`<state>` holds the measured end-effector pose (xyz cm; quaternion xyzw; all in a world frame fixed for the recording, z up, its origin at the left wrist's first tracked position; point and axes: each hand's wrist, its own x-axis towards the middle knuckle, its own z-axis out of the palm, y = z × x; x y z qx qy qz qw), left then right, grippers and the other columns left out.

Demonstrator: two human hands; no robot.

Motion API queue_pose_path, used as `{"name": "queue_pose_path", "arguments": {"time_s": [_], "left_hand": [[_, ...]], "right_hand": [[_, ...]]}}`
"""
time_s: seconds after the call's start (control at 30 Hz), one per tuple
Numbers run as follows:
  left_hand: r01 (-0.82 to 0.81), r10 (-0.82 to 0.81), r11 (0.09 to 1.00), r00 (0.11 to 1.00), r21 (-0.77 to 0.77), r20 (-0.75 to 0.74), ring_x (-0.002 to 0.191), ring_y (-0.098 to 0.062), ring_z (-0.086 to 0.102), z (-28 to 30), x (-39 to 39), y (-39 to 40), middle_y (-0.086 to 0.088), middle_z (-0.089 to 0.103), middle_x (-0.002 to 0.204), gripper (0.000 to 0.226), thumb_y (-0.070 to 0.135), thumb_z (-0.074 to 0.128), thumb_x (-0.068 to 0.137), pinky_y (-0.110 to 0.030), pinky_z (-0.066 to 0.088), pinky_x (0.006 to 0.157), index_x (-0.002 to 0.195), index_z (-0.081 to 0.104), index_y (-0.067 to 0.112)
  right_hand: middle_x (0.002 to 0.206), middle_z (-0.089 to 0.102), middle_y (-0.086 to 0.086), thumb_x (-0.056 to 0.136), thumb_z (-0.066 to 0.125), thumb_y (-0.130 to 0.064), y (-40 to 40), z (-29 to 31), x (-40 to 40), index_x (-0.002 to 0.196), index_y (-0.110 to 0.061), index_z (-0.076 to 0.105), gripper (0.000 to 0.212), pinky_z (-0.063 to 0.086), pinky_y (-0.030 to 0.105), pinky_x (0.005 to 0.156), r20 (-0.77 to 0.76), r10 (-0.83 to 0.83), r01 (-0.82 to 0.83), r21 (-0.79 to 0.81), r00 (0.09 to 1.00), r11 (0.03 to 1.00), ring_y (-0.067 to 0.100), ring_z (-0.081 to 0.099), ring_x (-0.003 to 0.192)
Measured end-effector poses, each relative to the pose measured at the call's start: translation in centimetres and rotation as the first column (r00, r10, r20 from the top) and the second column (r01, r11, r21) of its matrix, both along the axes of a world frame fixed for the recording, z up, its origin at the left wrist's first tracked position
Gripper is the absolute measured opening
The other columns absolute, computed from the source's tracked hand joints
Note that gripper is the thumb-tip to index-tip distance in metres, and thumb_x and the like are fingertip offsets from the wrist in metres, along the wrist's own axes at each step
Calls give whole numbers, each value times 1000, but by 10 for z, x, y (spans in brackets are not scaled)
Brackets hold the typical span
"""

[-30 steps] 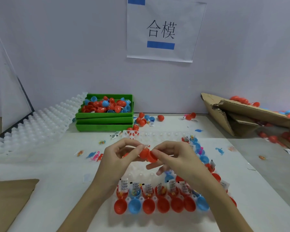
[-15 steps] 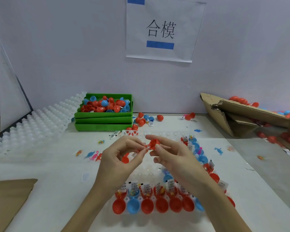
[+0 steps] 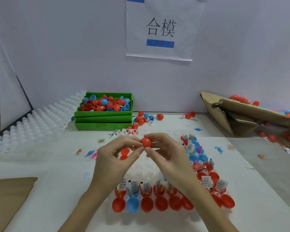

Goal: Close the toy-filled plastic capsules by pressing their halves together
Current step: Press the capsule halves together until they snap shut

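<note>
Many loose capsules (image 3: 141, 120) litter the white table (image 3: 57, 164).

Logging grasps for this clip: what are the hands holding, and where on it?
A red capsule, pinched between both hands: left hand fingertips on its left side, right hand finger on top and thumb beneath.

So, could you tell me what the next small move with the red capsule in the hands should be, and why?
Probably a final squeeze, then setting it down. Both hands, left and right, pinch the red capsule at their fingertips above the clear tray, and it looks rounded and nearly whole, though the seam is hidden. Open filled halves wait in the near row.
</note>
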<state>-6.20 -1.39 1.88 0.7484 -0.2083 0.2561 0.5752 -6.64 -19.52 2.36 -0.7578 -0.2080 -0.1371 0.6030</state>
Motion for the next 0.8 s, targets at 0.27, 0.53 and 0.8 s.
{"name": "queue_pose_path", "arguments": {"time_s": [0.27, 0.53, 0.8], "left_hand": [[-122, 43, 952, 961, 280, 272, 121, -4, 60, -3, 0, -5, 3, 68, 122, 26, 21, 77, 89, -14, 46, 105, 114, 76, 14], [-35, 33, 999, 996, 16, 85, 120, -23, 65, -5, 0, -6, 9, 70, 115, 10, 25, 71, 94, -31, 57, 96, 104, 73, 23], [109, -133, 974, 985, -201, -112, 116, -18, 71, 0, -2, -6, 7, 77, 115, 33, 4, 78, 89, -26, 58, 96, 116, 73, 23]], "right_hand": [[110, 77, -8, 95, 75, -20, -3, 5, -2, 120, -24, 73, 25, 58, 20, 88, -130, 36, -10, 194, 991, 981, 13, 75, 104], [111, 76, -3, 92, 78, -13, 3, 3, -2, 115, -16, 68, 25, 60, 27, 89, -118, 88, -65, 186, 989, 980, 19, 75, 103], [107, 76, -4, 93, 77, -10, 10, -1, -5, 114, -14, 68, 24, 60, 24, 86, -69, 25, -10, 198, 997, 980, 16, 75, 102]]}}
